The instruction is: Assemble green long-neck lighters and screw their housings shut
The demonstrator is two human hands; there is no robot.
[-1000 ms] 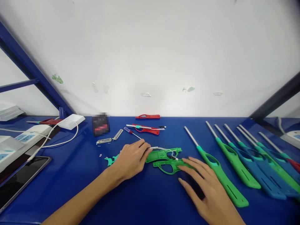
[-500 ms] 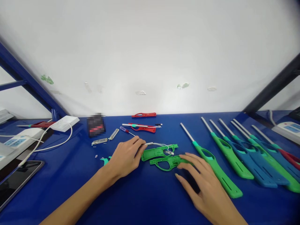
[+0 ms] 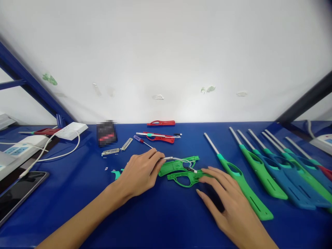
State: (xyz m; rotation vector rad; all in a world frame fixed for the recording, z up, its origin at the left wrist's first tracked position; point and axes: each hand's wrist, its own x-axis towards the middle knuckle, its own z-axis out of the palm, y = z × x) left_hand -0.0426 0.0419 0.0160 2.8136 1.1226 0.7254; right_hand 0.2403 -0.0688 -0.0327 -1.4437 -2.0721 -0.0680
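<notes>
My left hand point(image 3: 142, 173) is closed in a pinch on a thin metal tube point(image 3: 168, 158). From the tube's right end a white wire runs to a small black igniter piece with a white tip point(image 3: 191, 169). Below the wire lies one green lighter shell half point(image 3: 168, 168), its hollow side up. Nearer to me is a second green shell half point(image 3: 185, 179) with a trigger loop. My right hand point(image 3: 223, 197) has its fingers apart, fingertips resting at this second half's right end, which they partly cover. A teal plastic part point(image 3: 117, 174) shows beside my left wrist.
Several assembled long lighters point(image 3: 246, 186) lie on the right. Red shell halves point(image 3: 166, 123), a screwdriver point(image 3: 140, 139) and two clear fuel tanks point(image 3: 127, 144) lie behind my hands. A phone point(image 3: 23, 193), cables and power strips point(image 3: 23, 148) are on the left.
The view has shifted slightly. The igniter piece on the wire has swung a little toward me, over the gap between the shell halves. Both hands keep nearly the same pose.
</notes>
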